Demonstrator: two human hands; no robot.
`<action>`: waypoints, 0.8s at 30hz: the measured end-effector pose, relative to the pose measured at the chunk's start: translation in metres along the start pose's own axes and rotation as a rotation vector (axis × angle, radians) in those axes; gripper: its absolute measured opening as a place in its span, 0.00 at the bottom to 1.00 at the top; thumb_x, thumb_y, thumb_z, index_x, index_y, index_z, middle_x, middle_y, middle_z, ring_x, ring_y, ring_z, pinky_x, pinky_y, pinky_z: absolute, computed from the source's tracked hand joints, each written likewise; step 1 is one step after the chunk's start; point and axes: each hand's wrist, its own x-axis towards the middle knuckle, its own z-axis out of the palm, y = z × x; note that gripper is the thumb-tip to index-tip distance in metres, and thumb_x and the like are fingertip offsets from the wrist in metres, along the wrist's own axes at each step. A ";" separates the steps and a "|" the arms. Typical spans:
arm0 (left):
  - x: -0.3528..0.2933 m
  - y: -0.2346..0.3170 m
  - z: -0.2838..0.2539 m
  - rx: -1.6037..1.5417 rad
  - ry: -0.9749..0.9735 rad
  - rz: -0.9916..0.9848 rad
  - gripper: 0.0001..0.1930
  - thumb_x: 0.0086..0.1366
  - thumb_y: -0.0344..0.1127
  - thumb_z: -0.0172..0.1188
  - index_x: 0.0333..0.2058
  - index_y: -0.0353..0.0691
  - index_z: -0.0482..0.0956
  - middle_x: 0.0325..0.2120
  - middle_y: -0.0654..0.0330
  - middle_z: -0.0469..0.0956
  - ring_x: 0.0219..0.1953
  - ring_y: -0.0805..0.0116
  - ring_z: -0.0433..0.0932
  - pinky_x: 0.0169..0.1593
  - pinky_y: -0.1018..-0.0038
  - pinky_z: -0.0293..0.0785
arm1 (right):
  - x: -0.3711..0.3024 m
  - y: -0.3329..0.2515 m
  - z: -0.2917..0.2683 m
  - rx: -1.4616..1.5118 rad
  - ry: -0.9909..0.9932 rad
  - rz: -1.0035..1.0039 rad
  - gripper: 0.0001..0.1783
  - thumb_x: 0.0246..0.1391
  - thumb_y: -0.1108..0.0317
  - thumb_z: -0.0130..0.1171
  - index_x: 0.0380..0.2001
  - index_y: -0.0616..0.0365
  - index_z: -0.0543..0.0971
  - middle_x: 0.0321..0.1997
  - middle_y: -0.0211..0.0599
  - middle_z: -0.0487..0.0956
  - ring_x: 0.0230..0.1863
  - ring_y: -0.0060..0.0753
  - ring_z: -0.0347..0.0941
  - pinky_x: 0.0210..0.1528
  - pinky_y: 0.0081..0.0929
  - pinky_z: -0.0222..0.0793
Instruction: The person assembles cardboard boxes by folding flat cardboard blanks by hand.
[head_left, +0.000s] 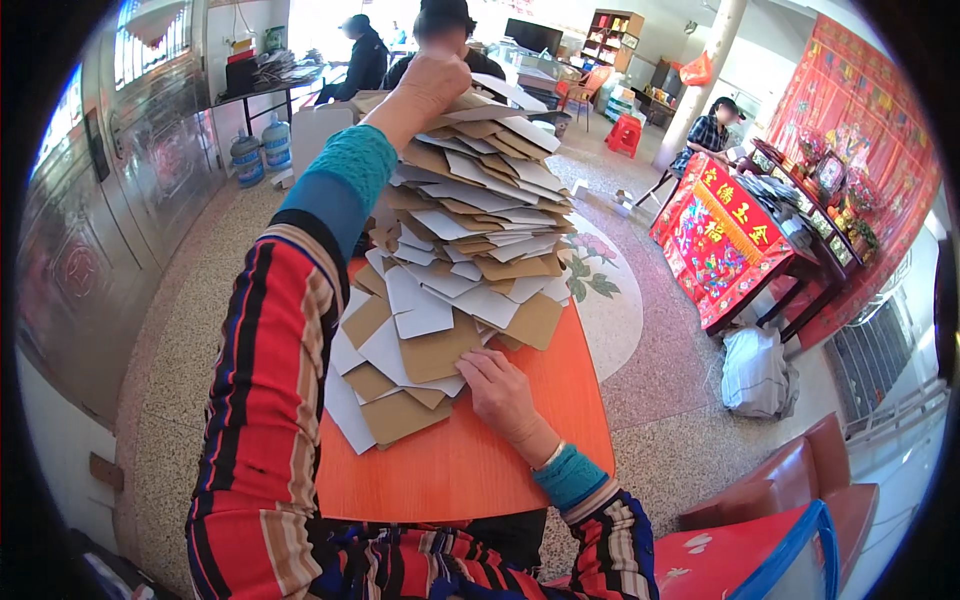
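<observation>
My left hand (433,86) curled atop the card pile (470,222) on the table (430,482), hold unclear; my right hand (502,395), loosely open, touched the pile's near edge. Probably taking cards, I next needed the pile steady.

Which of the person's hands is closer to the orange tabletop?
Right. The right hand is low at the front of the cardboard pile, just over the orange tabletop; the left hand is high up at the pile's top.
</observation>
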 end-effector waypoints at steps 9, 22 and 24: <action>0.003 -0.023 -0.107 -0.163 0.551 -0.074 0.03 0.55 0.32 0.59 0.27 0.40 0.77 0.23 0.60 0.77 0.23 0.64 0.73 0.29 0.73 0.71 | 0.004 -0.005 -0.032 0.218 0.143 0.263 0.21 0.50 0.77 0.58 0.50 0.60 0.75 0.50 0.39 0.76 0.50 0.41 0.73 0.51 0.27 0.70; -0.121 0.028 -0.235 -1.217 0.187 -0.122 0.06 0.56 0.31 0.60 0.28 0.34 0.75 0.22 0.59 0.74 0.24 0.69 0.68 0.31 0.70 0.66 | 0.058 -0.034 -0.155 0.626 0.505 0.372 0.34 0.54 0.74 0.61 0.63 0.60 0.63 0.57 0.42 0.72 0.66 0.40 0.59 0.68 0.40 0.52; -0.142 0.059 -0.232 -1.246 0.230 -0.269 0.06 0.56 0.31 0.60 0.30 0.34 0.76 0.22 0.59 0.74 0.24 0.70 0.67 0.31 0.70 0.67 | 0.049 -0.038 -0.151 0.587 0.471 0.380 0.31 0.53 0.74 0.61 0.61 0.60 0.65 0.55 0.41 0.73 0.64 0.39 0.61 0.67 0.38 0.54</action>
